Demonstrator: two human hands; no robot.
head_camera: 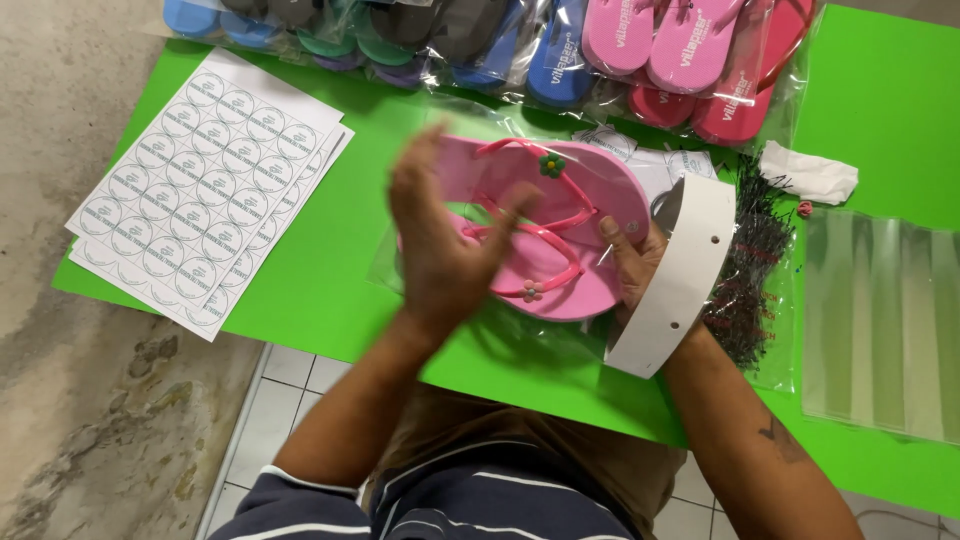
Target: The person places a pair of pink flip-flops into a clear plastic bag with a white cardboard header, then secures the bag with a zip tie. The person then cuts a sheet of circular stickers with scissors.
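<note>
Head view — your left hand lies flat, blurred, on the pink sandals; your right hand pinches their edge and a white card — bare green sheet lies leftward.

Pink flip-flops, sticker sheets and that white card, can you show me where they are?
Pink flip-flops [600, 195]: head view, on the upper sole's pink foam.
Sticker sheets [205, 185]: head view, middle of the top sheet.
White card [685, 270]: head view, on its flat face beside the right hand [635, 265].

Packing workshop: bagged flip-flops, sticker sheets, green table.
</note>
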